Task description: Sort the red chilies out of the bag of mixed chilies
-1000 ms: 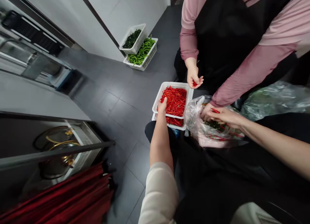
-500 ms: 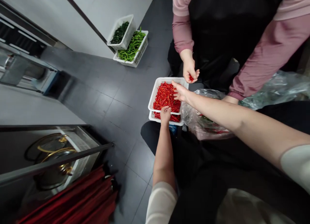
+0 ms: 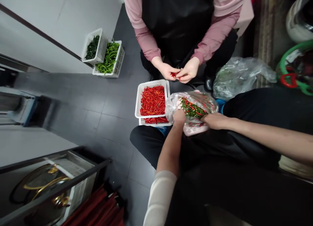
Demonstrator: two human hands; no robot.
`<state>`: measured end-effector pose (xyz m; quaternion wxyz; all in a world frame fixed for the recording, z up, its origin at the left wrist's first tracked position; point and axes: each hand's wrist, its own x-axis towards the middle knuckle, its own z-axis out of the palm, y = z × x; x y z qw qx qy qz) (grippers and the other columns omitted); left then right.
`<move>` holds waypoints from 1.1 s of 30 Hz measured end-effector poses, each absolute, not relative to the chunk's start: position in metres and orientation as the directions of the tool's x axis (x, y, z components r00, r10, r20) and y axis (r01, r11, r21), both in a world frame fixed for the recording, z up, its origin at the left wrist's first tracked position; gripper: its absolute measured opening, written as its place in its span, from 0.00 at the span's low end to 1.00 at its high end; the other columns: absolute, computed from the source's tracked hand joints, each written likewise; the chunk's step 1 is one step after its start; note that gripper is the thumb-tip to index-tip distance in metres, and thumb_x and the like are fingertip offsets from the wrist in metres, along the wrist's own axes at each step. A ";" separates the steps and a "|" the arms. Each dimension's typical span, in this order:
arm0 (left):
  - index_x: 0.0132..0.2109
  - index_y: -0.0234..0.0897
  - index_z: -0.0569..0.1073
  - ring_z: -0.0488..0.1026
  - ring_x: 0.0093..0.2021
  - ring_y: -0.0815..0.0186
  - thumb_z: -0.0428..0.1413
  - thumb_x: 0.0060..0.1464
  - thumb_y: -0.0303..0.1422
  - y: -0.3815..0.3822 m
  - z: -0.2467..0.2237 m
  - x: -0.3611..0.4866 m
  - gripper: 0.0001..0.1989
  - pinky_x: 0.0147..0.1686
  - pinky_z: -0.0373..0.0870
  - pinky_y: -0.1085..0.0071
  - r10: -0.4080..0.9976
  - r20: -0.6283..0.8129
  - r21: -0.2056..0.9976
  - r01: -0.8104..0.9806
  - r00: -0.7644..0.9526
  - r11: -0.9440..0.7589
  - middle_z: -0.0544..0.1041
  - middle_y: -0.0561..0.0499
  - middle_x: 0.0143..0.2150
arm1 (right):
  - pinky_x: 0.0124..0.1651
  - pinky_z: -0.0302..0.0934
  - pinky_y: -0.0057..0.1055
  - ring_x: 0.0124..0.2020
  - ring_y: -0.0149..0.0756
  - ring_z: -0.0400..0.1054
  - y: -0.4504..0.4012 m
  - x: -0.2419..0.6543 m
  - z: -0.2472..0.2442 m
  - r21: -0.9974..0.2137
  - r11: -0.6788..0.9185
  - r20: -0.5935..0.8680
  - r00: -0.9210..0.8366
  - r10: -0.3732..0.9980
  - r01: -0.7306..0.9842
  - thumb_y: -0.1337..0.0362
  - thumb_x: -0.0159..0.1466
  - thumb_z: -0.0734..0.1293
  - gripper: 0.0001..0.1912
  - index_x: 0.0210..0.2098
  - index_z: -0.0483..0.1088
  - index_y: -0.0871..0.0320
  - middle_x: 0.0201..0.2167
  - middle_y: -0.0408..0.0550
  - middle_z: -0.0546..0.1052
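Observation:
A clear plastic bag (image 3: 172,103) lies spread in front of my knees, holding red chilies with green stems (image 3: 192,108). My left hand (image 3: 179,116) is closed on the bag's near left edge. At its right side my right hand (image 3: 214,120) has its fingers closed on the plastic; the fingertips are partly hidden. A pale pink tray (image 3: 195,130) shows beneath the bag. Just left of it, a white basket (image 3: 138,102) full of red chilies (image 3: 153,100) rests on another one that also holds red chilies.
Opposite me, a person in a black apron (image 3: 178,23) holds red chilies between both hands (image 3: 179,72). White baskets of green peppers (image 3: 107,58) stand by the wall. To the right are another plastic bag (image 3: 241,76) and a green-rimmed basket (image 3: 281,61). A metal rack (image 3: 97,167) stands at lower left.
Both my hands have moved from the red chili basket right to the plastic bag and now grip it. The other person's hands have come together around chilies. The view has shifted right.

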<state>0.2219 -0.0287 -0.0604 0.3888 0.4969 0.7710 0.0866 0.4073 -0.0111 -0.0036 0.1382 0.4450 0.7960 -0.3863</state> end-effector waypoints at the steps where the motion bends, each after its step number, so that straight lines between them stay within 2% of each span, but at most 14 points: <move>1: 0.33 0.32 0.71 0.69 0.50 0.51 0.54 0.47 0.20 -0.027 -0.064 0.224 0.06 0.52 0.60 0.55 0.817 -0.526 0.471 0.720 -0.235 0.510 0.72 0.35 0.42 | 0.34 0.59 0.37 0.33 0.48 0.70 -0.014 0.407 -0.001 -0.508 0.346 -0.547 -0.606 0.577 0.789 0.67 0.54 0.67 0.02 0.27 0.73 0.57 0.30 0.54 0.75; 3: 0.34 0.32 0.71 0.70 0.48 0.52 0.55 0.47 0.22 -0.027 -0.068 0.227 0.05 0.51 0.62 0.57 0.801 -0.533 0.422 0.736 -0.271 0.530 0.73 0.36 0.43 | 0.38 0.60 0.37 0.40 0.48 0.69 -0.016 0.403 0.005 -0.533 0.410 -0.495 -0.666 0.559 0.740 0.66 0.56 0.64 0.07 0.34 0.73 0.56 0.38 0.54 0.75; 4: 0.36 0.33 0.71 0.71 0.47 0.53 0.55 0.48 0.23 -0.028 -0.069 0.227 0.05 0.50 0.62 0.59 0.803 -0.522 0.429 0.726 -0.287 0.538 0.73 0.37 0.42 | 0.40 0.60 0.37 0.42 0.48 0.68 -0.015 0.401 0.007 -0.564 0.406 -0.421 -0.673 0.608 0.719 0.66 0.57 0.63 0.08 0.36 0.72 0.56 0.41 0.53 0.74; 6: 0.37 0.35 0.70 0.72 0.43 0.56 0.54 0.51 0.27 -0.032 -0.067 0.225 0.05 0.47 0.64 0.61 0.821 -0.484 0.504 0.671 -0.302 0.544 0.74 0.40 0.39 | 0.42 0.61 0.37 0.41 0.45 0.69 -0.009 0.396 0.006 -0.648 0.324 -0.303 -0.624 0.720 0.689 0.65 0.60 0.61 0.09 0.38 0.71 0.57 0.39 0.52 0.75; 7: 0.37 0.36 0.70 0.73 0.40 0.59 0.53 0.52 0.28 -0.034 -0.066 0.223 0.04 0.45 0.65 0.63 0.832 -0.470 0.563 0.625 -0.296 0.540 0.75 0.42 0.37 | 0.41 0.61 0.36 0.38 0.43 0.69 -0.006 0.393 0.003 -0.694 0.237 -0.298 -0.571 0.765 0.680 0.64 0.60 0.60 0.09 0.38 0.70 0.57 0.36 0.51 0.75; 10: 0.38 0.37 0.69 0.73 0.32 0.65 0.51 0.53 0.27 -0.039 -0.061 0.214 0.05 0.40 0.66 0.70 0.849 -0.464 0.703 0.477 -0.254 0.527 0.76 0.49 0.31 | 0.31 0.62 0.32 0.25 0.36 0.68 0.007 0.379 -0.016 -0.765 -0.125 -0.472 -0.419 0.776 0.632 0.64 0.61 0.59 0.09 0.38 0.68 0.58 0.26 0.47 0.74; 12: 0.39 0.37 0.69 0.72 0.32 0.67 0.50 0.53 0.26 -0.040 -0.059 0.209 0.07 0.38 0.66 0.72 0.835 -0.473 0.694 0.466 -0.281 0.549 0.76 0.50 0.31 | 0.28 0.61 0.29 0.22 0.33 0.67 0.015 0.367 -0.030 -0.731 -0.269 -0.570 -0.344 0.746 0.628 0.66 0.61 0.59 0.10 0.40 0.68 0.59 0.25 0.46 0.74; 13: 0.41 0.38 0.69 0.72 0.33 0.67 0.49 0.53 0.25 -0.039 -0.058 0.207 0.08 0.39 0.66 0.72 0.829 -0.467 0.658 0.506 -0.307 0.558 0.76 0.50 0.33 | 0.28 0.60 0.28 0.23 0.33 0.67 0.019 0.362 -0.036 -0.703 -0.274 -0.588 -0.319 0.743 0.657 0.68 0.60 0.59 0.11 0.41 0.68 0.59 0.26 0.46 0.75; 15: 0.42 0.39 0.70 0.73 0.38 0.65 0.48 0.54 0.26 -0.036 -0.057 0.206 0.10 0.41 0.66 0.71 0.834 -0.458 0.550 0.639 -0.308 0.538 0.76 0.49 0.36 | 0.30 0.59 0.27 0.27 0.33 0.68 0.025 0.354 -0.045 -0.633 -0.161 -0.569 -0.314 0.760 0.758 0.70 0.58 0.60 0.11 0.40 0.70 0.58 0.29 0.46 0.75; 17: 0.43 0.42 0.72 0.72 0.42 0.63 0.48 0.54 0.28 -0.033 -0.056 0.208 0.11 0.43 0.66 0.70 0.836 -0.505 0.441 0.768 -0.216 0.465 0.76 0.48 0.40 | 0.33 0.58 0.26 0.31 0.35 0.68 0.029 0.350 -0.048 -0.554 0.037 -0.531 -0.387 0.754 0.832 0.70 0.57 0.61 0.10 0.37 0.72 0.57 0.33 0.46 0.76; 19: 0.43 0.43 0.73 0.72 0.44 0.62 0.48 0.55 0.30 -0.033 -0.056 0.213 0.12 0.44 0.66 0.68 0.817 -0.565 0.378 0.845 -0.113 0.378 0.75 0.48 0.44 | 0.34 0.57 0.26 0.33 0.35 0.68 0.029 0.351 -0.047 -0.497 0.199 -0.512 -0.471 0.718 0.845 0.70 0.57 0.60 0.10 0.35 0.72 0.56 0.35 0.45 0.76; 22: 0.45 0.44 0.73 0.72 0.45 0.60 0.49 0.55 0.33 -0.039 -0.057 0.221 0.12 0.43 0.67 0.66 0.782 -0.621 0.313 0.900 -0.047 0.302 0.75 0.47 0.45 | 0.34 0.56 0.27 0.33 0.36 0.68 0.021 0.354 -0.042 -0.437 0.367 -0.504 -0.561 0.656 0.821 0.70 0.58 0.59 0.10 0.34 0.72 0.57 0.33 0.48 0.76; 27: 0.45 0.39 0.71 0.73 0.42 0.57 0.50 0.54 0.36 -0.054 -0.059 0.222 0.13 0.40 0.68 0.65 0.768 -0.639 0.296 0.908 -0.044 0.298 0.75 0.43 0.41 | 0.35 0.58 0.31 0.37 0.42 0.69 -0.003 0.347 -0.044 -0.327 0.581 -0.525 -0.654 0.545 0.746 0.65 0.60 0.61 0.11 0.38 0.73 0.61 0.36 0.55 0.75; 33: 0.46 0.41 0.72 0.72 0.43 0.61 0.50 0.53 0.29 -0.060 -0.060 0.220 0.13 0.41 0.67 0.69 0.819 -0.573 0.331 0.911 -0.014 0.247 0.74 0.45 0.43 | 0.34 0.58 0.32 0.36 0.42 0.70 -0.017 0.347 -0.057 -0.270 0.666 -0.490 -0.695 0.526 0.695 0.69 0.63 0.56 0.15 0.43 0.72 0.63 0.40 0.59 0.72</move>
